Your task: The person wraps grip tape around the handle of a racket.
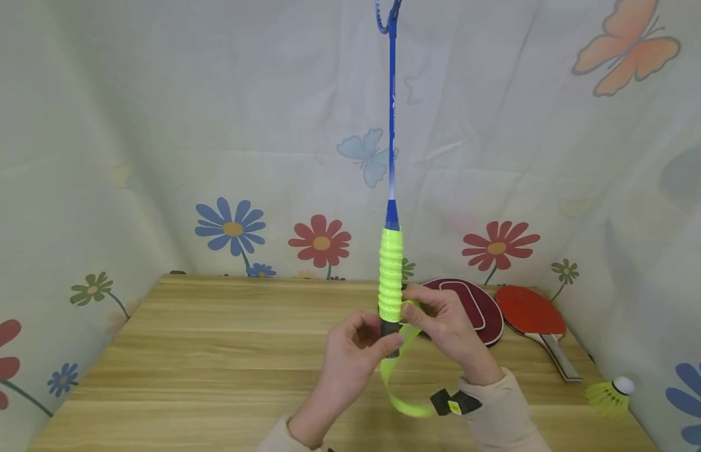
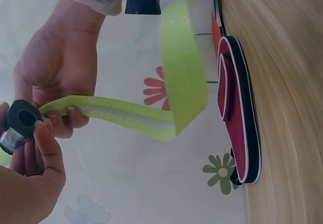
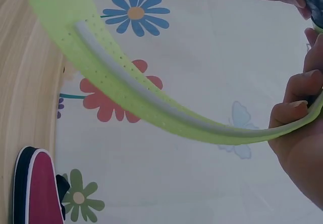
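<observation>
A blue badminton racket [image 1: 392, 113] stands upright in the head view, its head cut off by the top edge. Ridged neon-yellow grip tape [image 1: 391, 270] covers most of its handle, down to a dark bare section [image 1: 389, 328] at the bottom. My left hand [image 1: 350, 361] holds that lower end between thumb and curled fingers. At the handle's right side, my right hand [image 1: 452, 326] pinches the tape where it leaves the handle. The loose tail [image 2: 184, 62] hangs in a curve below that hand; a grey raised strip runs along its perforated face in the right wrist view.
At the back right of the wooden table [image 1: 226, 351] lies a maroon paddle case [image 1: 493, 314] with white trim. Beside it are a red table tennis paddle [image 1: 531, 311] and a yellow shuttlecock [image 1: 607, 398] near the right edge. A flower-printed curtain [image 1: 271, 157] surrounds the table.
</observation>
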Demonstrator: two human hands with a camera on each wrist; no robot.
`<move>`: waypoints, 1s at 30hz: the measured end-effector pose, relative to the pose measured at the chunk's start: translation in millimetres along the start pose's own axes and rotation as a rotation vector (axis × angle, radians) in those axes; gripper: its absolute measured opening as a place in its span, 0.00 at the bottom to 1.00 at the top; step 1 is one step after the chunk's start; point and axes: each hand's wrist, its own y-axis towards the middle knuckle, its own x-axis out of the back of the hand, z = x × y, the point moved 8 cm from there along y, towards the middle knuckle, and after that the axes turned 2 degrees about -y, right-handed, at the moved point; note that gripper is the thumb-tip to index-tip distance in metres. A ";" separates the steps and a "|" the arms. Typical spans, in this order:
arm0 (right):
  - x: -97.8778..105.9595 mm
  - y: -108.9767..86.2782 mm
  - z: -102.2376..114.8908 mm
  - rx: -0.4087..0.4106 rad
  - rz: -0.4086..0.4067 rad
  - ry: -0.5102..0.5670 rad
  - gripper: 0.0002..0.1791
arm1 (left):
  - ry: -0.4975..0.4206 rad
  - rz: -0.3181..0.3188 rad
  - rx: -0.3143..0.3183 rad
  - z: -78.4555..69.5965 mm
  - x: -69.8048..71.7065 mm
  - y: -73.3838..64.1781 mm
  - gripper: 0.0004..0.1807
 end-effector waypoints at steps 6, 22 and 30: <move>-3.0 2.1 3.4 0.029 0.036 0.010 0.09 | -0.001 0.078 -0.013 -0.9 -4.5 0.6 0.12; -11.2 4.7 -1.1 -0.015 0.139 0.097 0.15 | 0.022 0.305 -0.011 0.6 -17.8 -3.1 0.12; -8.1 4.8 4.4 0.081 0.087 0.077 0.11 | -0.033 0.339 0.007 -1.2 -20.1 -3.1 0.13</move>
